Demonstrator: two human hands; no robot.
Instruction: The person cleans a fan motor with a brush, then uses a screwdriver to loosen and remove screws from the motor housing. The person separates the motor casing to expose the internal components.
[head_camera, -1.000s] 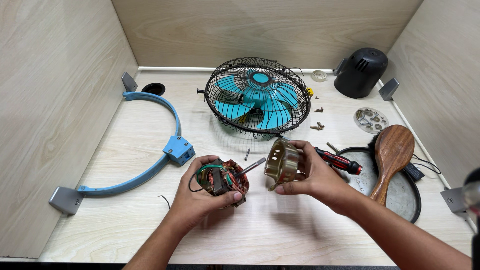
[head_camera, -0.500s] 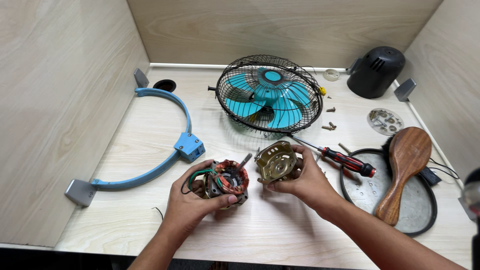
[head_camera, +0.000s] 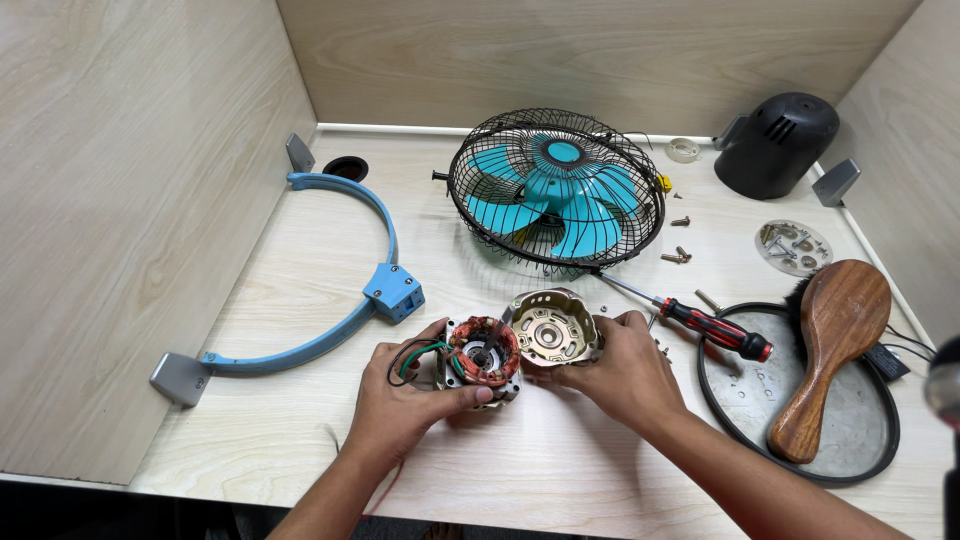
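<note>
The left hand (head_camera: 405, 405) is closed around a small motor core (head_camera: 482, 352) with reddish copper wire wound in it. Green, black and red wires (head_camera: 408, 355) loop out of it by the thumb. The right hand (head_camera: 622, 372) grips a round metal motor cover (head_camera: 552, 328), tipped so its hollow side shows. The two parts sit side by side, just touching, low over the desk (head_camera: 300, 420) in front of the person.

Just past the right hand lies a red and black screwdriver (head_camera: 700, 325). Further right is a wooden brush (head_camera: 830, 350) resting on a round grey plate with a black rim (head_camera: 850, 440). Beyond both hands stands a black wire cage with a teal fan blade (head_camera: 555, 190) inside. Off past the left hand lies a curved blue bracket (head_camera: 370, 250). A few small screws (head_camera: 678, 255) lie near the cage.
</note>
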